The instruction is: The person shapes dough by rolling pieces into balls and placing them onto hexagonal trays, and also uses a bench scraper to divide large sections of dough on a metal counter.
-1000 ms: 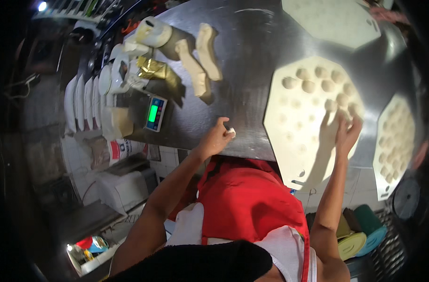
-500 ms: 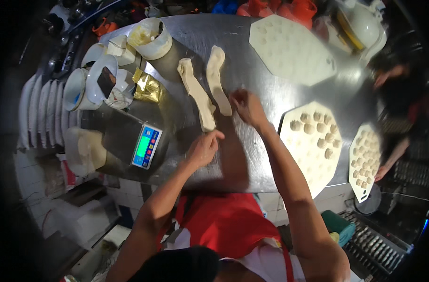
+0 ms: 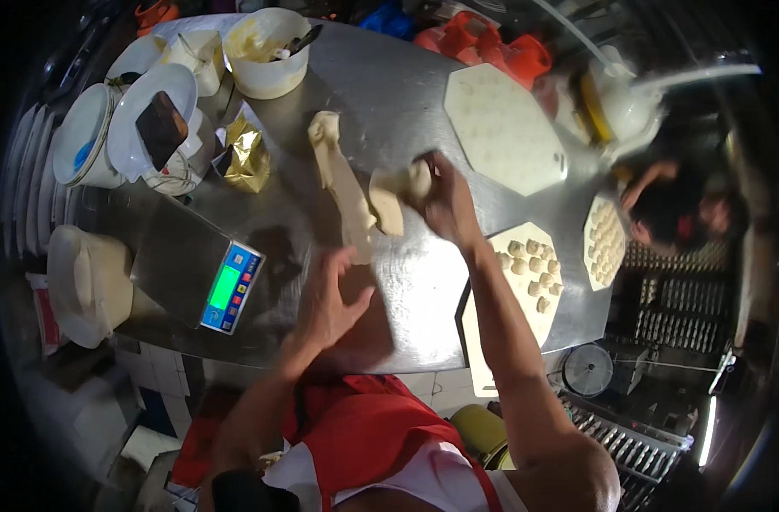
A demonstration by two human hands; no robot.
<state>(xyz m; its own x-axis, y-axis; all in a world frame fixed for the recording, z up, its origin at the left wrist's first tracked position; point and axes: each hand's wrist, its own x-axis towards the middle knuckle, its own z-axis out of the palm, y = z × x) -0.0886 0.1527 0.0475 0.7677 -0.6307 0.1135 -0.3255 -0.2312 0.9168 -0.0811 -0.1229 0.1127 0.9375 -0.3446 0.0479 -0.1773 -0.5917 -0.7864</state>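
Two strips of pale dough lie on the metal table in front of me. The left dough strip (image 3: 342,192) is long and stretches away from me, with a lumpy far end. My left hand (image 3: 325,307) is at its near end, fingers and thumb spread; whether the fingertips touch the dough is unclear. The right dough strip (image 3: 388,211) looks shorter, bent over at its far end. My right hand (image 3: 441,196) grips that raised, blurred end, while the lower part rests on the table.
A digital scale (image 3: 229,290) stands at left, behind it tubs, a bowl (image 3: 153,119) and gold foil (image 3: 247,158). A white bucket (image 3: 267,64) is at the back. Boards with dough pieces (image 3: 534,269) and a bare board (image 3: 505,128) lie at right. Another person (image 3: 684,205) is beyond.
My right hand has taken hold of the right dough strip and bent its far end up. The left hand has spread its fingers. The whole view has shifted.
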